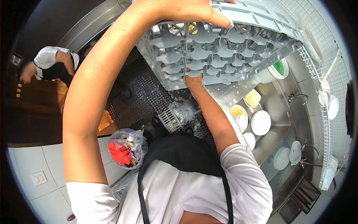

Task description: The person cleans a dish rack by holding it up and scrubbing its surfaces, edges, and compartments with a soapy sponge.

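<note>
A large grey plastic dishwasher rack [212,48], wet with suds, is tilted up on its side in front of me, its rows of pegs facing me. My left hand [197,10] is closed over the upper rim, thumb on the near side, with the other fingers partly cut off by the picture's top edge. Down at the lower side, my right hand [194,80] grips the rack, and its fingers are mostly hidden among the pegs. A bit of yellow [192,28] shows through the upper openings; I cannot tell what it is.
To the right, a steel sink [278,99] holds white bowls [260,123] and plates [281,158] below taps [298,98]. A white bucket [278,71] with green inside stands beside the rack. Wire shelving [326,138] lines the wall. A lined bin [127,148], perforated mat [136,93] and another person [56,63] are left.
</note>
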A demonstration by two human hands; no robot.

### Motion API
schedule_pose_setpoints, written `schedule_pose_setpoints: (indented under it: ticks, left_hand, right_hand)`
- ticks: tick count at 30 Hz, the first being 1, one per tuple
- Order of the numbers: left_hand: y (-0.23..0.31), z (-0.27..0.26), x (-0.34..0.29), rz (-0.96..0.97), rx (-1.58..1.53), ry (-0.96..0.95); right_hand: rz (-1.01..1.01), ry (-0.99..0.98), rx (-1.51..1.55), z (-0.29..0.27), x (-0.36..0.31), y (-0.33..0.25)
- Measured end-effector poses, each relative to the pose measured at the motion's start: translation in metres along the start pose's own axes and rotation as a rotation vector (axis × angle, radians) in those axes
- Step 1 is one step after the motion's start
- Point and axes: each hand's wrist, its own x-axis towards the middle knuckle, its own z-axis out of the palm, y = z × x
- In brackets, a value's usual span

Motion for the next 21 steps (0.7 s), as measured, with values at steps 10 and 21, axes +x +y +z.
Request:
schedule_pose_setpoints:
  ticks: [10,21]
  left_hand:
    - [-0.008,0.001,-0.001,-0.004,0.028,0.035]
    - [-0.013,0.004,0.000,0.056,0.012,0.069]
  right_hand:
    - [-0.139,0.094,-0.121,-0.013,-0.025,0.003]
    - [-0.033,0.317,0.121,-0.029,-0.089,0.001]
